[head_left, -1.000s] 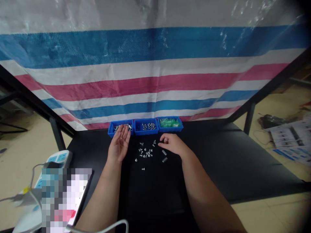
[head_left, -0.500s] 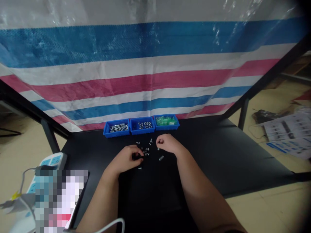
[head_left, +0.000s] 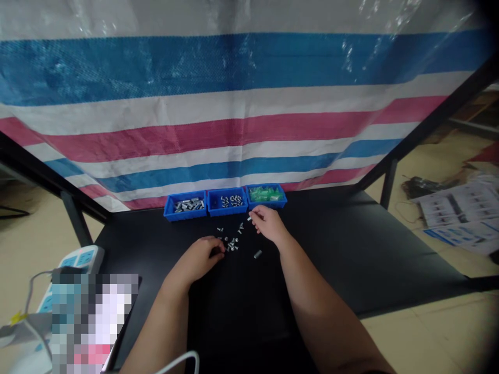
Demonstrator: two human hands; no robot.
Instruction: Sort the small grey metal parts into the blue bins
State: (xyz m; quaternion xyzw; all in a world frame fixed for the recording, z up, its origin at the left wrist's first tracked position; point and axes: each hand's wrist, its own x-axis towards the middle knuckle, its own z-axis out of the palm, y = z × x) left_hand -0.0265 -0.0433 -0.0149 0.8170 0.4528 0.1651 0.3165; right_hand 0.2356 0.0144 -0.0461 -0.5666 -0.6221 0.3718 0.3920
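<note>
Small silver screws (head_left: 233, 244) lie loosely heaped on the black table. At the left edge of this heap is my left hand (head_left: 205, 255), thumb and fingertips closed together; whatever is between them is too small to make out. My right hand (head_left: 268, 224) pinches a small silver metal cylinder (head_left: 250, 218) just in front of the blue bins. Another silver cylinder (head_left: 258, 254) rests on the table below that hand. A few more screws (head_left: 240, 227) lie between the heap and my right hand.
Three blue bins stand in a row at the back: one with metal cylinders (head_left: 189, 204), one with screws (head_left: 231, 201), one with green packets (head_left: 266, 194). A striped sheet (head_left: 241, 124) hangs behind. At left are a power strip (head_left: 88, 257) and a blurred-out device (head_left: 113, 311).
My right hand has moved up toward the bins with the cylinder. My left fingers have closed and shifted slightly left; the lone screw below them no longer shows there.
</note>
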